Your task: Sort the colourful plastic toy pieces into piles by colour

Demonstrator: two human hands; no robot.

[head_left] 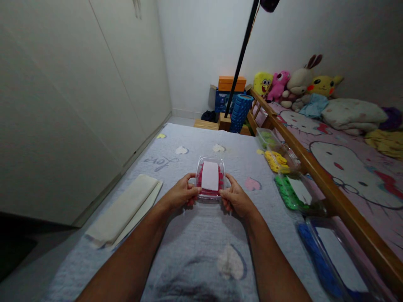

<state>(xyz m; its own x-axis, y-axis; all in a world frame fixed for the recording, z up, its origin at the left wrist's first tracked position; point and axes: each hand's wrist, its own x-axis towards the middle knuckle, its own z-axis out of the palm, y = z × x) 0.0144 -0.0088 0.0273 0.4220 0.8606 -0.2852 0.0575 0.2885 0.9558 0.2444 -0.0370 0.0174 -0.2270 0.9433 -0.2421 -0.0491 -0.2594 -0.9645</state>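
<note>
Pinching a clear box (210, 196), the left hand (183, 191) grips its left side and the right hand (234, 195) grips its right side, thumbs at the near corners. The box is between the hands, and its long side seems to point straight ahead of them. Red stuff (221, 173) and a white card (210, 176) show through. This looks like the holding step; moving it next would need both hands level.
</note>
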